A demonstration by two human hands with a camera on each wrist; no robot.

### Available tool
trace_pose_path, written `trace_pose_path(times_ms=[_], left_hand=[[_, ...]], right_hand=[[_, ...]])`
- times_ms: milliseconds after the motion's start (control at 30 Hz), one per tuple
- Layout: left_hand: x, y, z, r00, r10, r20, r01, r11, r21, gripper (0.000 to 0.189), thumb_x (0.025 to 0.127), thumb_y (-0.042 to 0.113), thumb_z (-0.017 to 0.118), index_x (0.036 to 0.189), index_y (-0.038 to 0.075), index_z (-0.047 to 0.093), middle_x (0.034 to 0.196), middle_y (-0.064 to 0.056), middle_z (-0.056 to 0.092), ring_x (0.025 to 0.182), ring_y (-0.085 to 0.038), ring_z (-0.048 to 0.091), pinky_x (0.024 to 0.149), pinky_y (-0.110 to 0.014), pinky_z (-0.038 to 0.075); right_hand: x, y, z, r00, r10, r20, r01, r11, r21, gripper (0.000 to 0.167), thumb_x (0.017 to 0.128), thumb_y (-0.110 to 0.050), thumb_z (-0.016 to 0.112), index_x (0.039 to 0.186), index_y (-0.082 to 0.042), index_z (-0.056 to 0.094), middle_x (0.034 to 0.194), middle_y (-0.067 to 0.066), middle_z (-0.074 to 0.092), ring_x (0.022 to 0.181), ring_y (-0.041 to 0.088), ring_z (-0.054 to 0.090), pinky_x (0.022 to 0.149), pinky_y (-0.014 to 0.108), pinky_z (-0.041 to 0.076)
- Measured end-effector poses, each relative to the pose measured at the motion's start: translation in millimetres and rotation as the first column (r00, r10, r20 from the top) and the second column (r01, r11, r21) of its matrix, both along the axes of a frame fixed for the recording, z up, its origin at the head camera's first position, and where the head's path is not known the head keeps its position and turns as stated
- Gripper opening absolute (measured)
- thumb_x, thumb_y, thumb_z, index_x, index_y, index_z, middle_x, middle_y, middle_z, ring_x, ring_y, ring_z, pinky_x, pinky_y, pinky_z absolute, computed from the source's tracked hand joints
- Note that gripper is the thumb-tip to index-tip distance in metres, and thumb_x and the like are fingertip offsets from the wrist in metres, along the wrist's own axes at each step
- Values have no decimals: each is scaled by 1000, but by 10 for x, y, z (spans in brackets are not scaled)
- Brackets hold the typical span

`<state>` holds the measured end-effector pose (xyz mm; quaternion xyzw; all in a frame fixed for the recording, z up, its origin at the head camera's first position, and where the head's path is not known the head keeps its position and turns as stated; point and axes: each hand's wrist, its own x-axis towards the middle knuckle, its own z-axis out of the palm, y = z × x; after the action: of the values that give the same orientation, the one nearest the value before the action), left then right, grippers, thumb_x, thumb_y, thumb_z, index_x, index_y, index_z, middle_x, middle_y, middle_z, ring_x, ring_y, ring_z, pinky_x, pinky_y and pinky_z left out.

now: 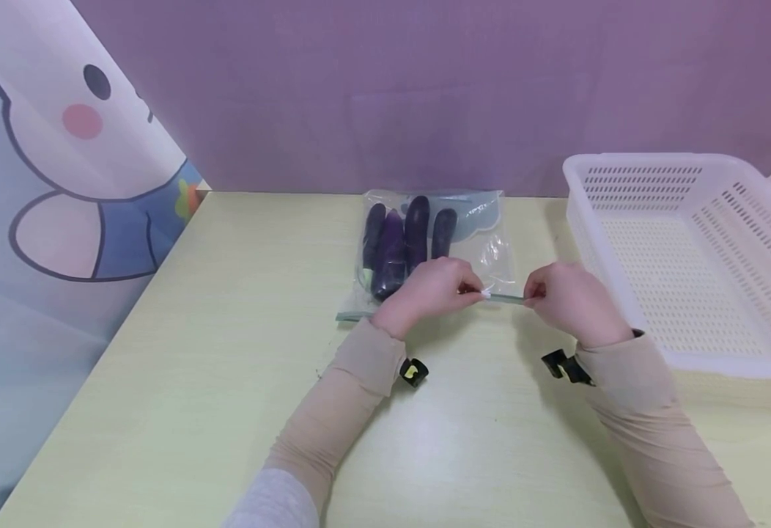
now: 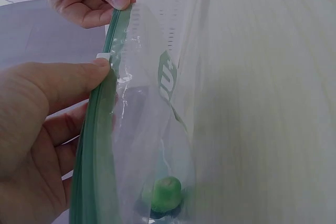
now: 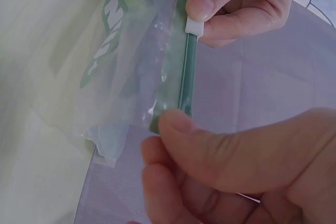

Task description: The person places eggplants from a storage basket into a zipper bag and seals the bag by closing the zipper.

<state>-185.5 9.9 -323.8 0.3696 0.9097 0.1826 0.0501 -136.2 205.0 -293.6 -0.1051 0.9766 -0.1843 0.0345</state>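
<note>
A clear zipper bag (image 1: 494, 253) with a green closure strip (image 2: 94, 129) lies at the back of the table, holding several dark purple eggplants (image 1: 416, 227). My left hand (image 1: 434, 290) pinches the white slider (image 3: 195, 27) on the strip between thumb and fingers. At the strip's right end, my right hand (image 1: 570, 301) pinches the corner of the bag. Between the two hands the strip runs straight and taut. One eggplant's green stem end (image 2: 167, 195) shows through the plastic in the left wrist view. My left hand and forearm cover part of the bag's front edge in the head view.
A white perforated plastic basket (image 1: 629, 293) stands on the right of the pale wooden table (image 1: 227, 352), close beside my right hand. A purple backdrop (image 1: 425, 95) rises behind the table, and a cartoon-printed cloth (image 1: 82, 220) hangs on the left.
</note>
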Motion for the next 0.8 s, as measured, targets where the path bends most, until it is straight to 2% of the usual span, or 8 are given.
trace_pose_path(times_ms=[200,467,800], left_hand=[[-12,14,-18,1000,1,-13,-1,1000,-16,17,92,31,63,100,22,75,88,8,66,76,-6,54,69,-23,44],[-1,61,-27,999,-40,4,40,999,-36,14,92,27,62,87,18,72,72,7,58,69,-8,48,65,-21,38],[19,97,-49,998,-52,27,53,997,-47,14,91,27,63,82,19,69,69,8,54,67,-7,45,63,-20,36]], right_hand=[[-2,-9,-16,1000,3,-17,-3,1000,-13,5,79,-5,68,74,-5,68,71,7,67,63,21,56,60,36,43],[-12,-41,-53,997,72,-41,-73,997,-26,8,79,-5,67,71,-8,68,71,4,68,67,19,60,66,38,47],[-11,-77,-82,994,107,-20,-107,994,8,6,77,-7,70,71,-7,69,69,2,67,66,19,58,67,39,47]])
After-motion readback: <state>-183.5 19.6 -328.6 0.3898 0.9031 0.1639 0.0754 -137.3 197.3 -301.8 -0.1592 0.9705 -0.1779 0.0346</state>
